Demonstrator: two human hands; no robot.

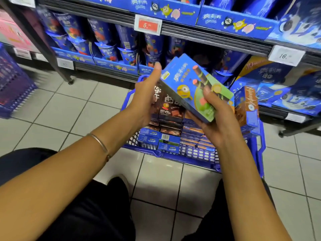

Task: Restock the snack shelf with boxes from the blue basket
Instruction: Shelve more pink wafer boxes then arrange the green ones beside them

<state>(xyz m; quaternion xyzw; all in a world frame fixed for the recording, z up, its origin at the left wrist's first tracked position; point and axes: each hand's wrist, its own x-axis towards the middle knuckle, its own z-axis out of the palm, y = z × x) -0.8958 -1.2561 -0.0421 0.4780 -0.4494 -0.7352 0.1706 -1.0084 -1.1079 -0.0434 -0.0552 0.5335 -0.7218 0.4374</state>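
Black trousers (pixel 86 214) nearest. I saw left hand (pixel 147 98) and right hand (pixel 220 122), fingers (pixel 208 94) clamped on blue-green boxes (pixel 191 84), held over the blue basket (pixel 173 156), near the snack shelf (pixel 208 37).

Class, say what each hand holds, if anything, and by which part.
Both hold the blue-green snack boxes: left hand grips the upper-left end, right hand the lower end, thumb on the front.

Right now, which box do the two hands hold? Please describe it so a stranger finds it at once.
Look above the blue basket on the floor tiles before the snack shelf. There the left hand and the right hand grip a flat blue-green box. Unlike the dark brown boxes below it, it shows a yellow cartoon figure and wafer rolls.
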